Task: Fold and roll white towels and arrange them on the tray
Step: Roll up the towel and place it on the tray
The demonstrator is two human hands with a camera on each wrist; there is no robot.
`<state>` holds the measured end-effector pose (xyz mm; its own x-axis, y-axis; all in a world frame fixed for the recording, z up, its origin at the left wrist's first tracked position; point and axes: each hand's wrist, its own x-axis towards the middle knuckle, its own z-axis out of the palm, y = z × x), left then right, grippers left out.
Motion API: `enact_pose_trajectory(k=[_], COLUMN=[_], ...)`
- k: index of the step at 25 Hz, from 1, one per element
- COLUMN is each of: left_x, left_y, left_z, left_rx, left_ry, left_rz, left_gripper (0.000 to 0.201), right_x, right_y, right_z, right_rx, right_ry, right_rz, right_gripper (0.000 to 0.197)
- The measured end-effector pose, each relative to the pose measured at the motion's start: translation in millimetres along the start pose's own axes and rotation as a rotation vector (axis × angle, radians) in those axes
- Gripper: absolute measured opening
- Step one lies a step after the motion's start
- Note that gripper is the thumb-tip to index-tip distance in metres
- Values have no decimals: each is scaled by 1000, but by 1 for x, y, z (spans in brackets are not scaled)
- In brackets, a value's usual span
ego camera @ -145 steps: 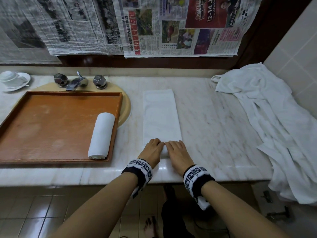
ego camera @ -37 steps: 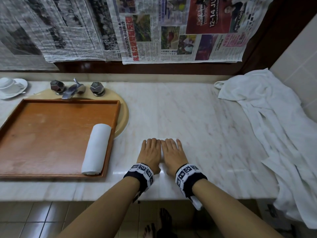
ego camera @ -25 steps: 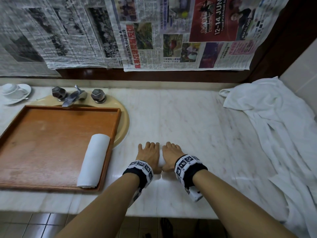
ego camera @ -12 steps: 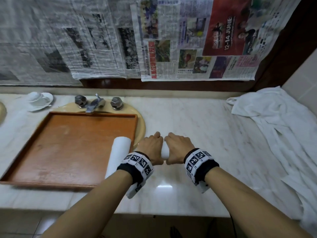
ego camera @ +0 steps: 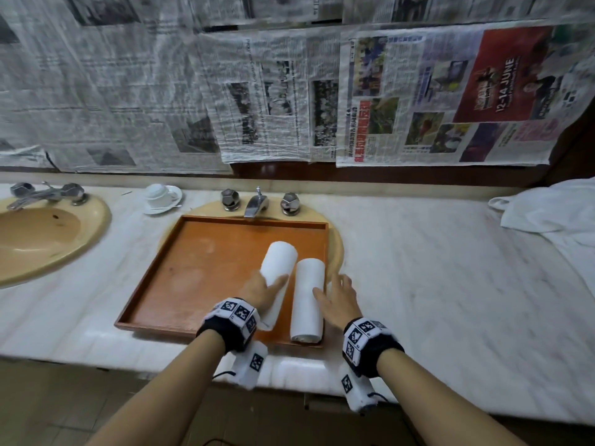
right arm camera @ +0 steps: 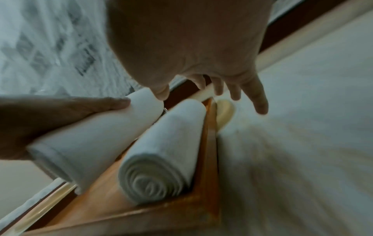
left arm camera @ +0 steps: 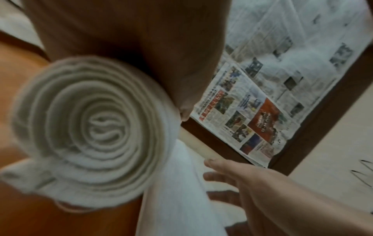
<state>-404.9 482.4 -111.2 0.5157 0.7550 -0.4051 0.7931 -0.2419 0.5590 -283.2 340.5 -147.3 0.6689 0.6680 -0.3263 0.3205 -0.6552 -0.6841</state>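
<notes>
**Two rolled towels at the tray's right side**

Nearest, both forearms reach over the bench [ego camera: 434, 284] edge, each wrist in a black band with white coded squares. The left hand [ego camera: 260, 292] grips the near half of a rolled towel [ego camera: 278, 268], fingers curled under it and thumb laid along its top. In the left wrist view this roll's near end [left arm camera: 90, 132] shows a tight spiral of white layers, with a loose flap hanging at its lower edge. The roll is tilted, its near end raised in the hand; whether its far end touches the tray cannot be told. Its long axis runs near to far, leaning slightly right at the far end.

The right hand [ego camera: 339, 300] is empty, fingers spread and relaxed, hovering over the tray's right rim just beside the second towel [ego camera: 307, 297], thumb near its side. That towel is a firm white cylinder lying flat in the tray [ego camera: 199, 278], hard against the right wall, its long axis also near to far and its spiral end [right arm camera: 153, 180] facing the person. The two rolls lie side by side, almost parallel.

The tray is orange-brown wood with a low rim, resting across a sink [ego camera: 336, 249]. Behind it stands a tap [ego camera: 256, 206], and newspaper [ego camera: 289, 101] covers the wall.
</notes>
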Motion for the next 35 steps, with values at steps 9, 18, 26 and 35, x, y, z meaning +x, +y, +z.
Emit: enact_pose_trajectory(k=[9, 18, 26, 35], left_x=[25, 42, 44, 38], left_y=[-22, -35, -37, -39], left_z=[31, 40, 38, 38], left_rx=[-267, -24, 27, -33], left_ry=[-164, -148, -134, -105], left_rz=[-71, -51, -36, -42], left_gripper=[52, 91, 86, 92], right_x=[-5, -4, -1, 2], right_y=[-3, -4, -3, -8], right_z=[21, 22, 25, 23], right_rx=[181, 189, 177, 116], right_ry=[-152, -158, -162, -164], right_rz=[90, 116, 130, 171], right_gripper=[67, 67, 69, 66])
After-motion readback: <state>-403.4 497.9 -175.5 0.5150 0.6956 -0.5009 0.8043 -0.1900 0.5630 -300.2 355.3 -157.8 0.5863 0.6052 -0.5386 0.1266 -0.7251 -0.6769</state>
